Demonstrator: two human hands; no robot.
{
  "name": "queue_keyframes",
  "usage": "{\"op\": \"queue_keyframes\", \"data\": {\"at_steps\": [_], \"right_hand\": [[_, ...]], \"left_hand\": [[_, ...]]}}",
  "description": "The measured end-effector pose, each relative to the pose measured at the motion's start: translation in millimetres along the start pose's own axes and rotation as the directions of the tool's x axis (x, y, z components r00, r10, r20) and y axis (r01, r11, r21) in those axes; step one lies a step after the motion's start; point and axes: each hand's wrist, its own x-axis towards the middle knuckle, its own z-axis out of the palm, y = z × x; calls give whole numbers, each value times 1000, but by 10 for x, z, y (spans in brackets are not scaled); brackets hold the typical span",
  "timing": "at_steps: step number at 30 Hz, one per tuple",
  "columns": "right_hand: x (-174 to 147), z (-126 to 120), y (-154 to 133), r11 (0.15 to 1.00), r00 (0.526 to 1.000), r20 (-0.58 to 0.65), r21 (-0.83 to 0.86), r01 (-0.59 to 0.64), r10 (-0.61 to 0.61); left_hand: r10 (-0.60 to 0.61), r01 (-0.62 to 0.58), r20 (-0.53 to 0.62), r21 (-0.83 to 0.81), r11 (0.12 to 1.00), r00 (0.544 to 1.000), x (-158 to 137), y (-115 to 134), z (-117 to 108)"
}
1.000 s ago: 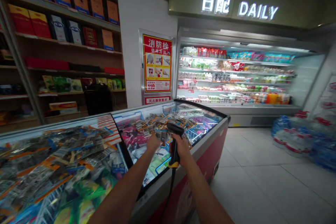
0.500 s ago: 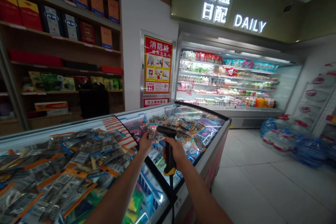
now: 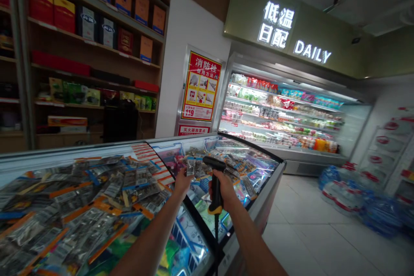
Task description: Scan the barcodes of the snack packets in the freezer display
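Observation:
My right hand (image 3: 225, 189) is closed around the grip of a black and yellow barcode scanner (image 3: 216, 185), its head pointing left and its cable hanging down. My left hand (image 3: 183, 181) pinches a small clear packet (image 3: 190, 166) just left of the scanner head. Both hands are above the glass lid of a chest freezer (image 3: 255, 200). Many similar flat packets with orange and blue edges (image 3: 106, 185) lie spread over the left part of the freezer top, and another pile of packets (image 3: 237, 164) lies beyond my hands.
Shelves with boxed goods (image 3: 97, 71) stand behind the freezer on the left. A red fire-hydrant poster (image 3: 202, 85) hangs on the wall. An open refrigerated case (image 3: 278, 112) is at the back, and wrapped water bottles (image 3: 343, 194) stand on the tiled floor at right.
The camera view has turned slightly left and tilted, so the surroundings appear shifted to the right. Both hands keep their hold on the packet and scanner, close together as before.

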Motion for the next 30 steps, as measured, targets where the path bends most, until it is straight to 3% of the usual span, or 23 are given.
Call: {"op": "queue_keyframes", "data": {"at_steps": [6,10,13,16,19,22,25,27,30], "right_hand": [[-170,-114,-211,996,996,11,-19,92,-91],[-278,-256,-615,982,982,35,22,187,-187],[-329,-343,-1057,966,967,26,37,254,-255],[-331,-360,-1516,928,929,17,50,368,-370],[-289,-318,-1792,897,898,17,42,439,-440],[-199,-285,-1726,903,902,42,11,429,-429],[-47,-295,-1374,934,934,20,-21,357,-356],[77,-315,-1088,953,954,-17,-34,300,-301],[258,-334,-718,975,973,-65,-15,223,-223]], "left_hand": [[57,-57,1,50,997,998,-172,179,-353],[100,-103,57,66,992,993,-436,408,-860],[126,-117,-25,216,969,992,-698,537,-1241],[140,-52,-151,480,876,979,-925,579,-1470],[194,11,-200,723,691,960,-1051,553,-1529],[257,35,-187,865,500,948,-1096,509,-1488],[344,83,-214,930,358,914,-1083,480,-1398],[446,63,-204,948,311,871,-1029,467,-1298],[539,-91,-103,943,321,836,-867,436,-1036]]}}
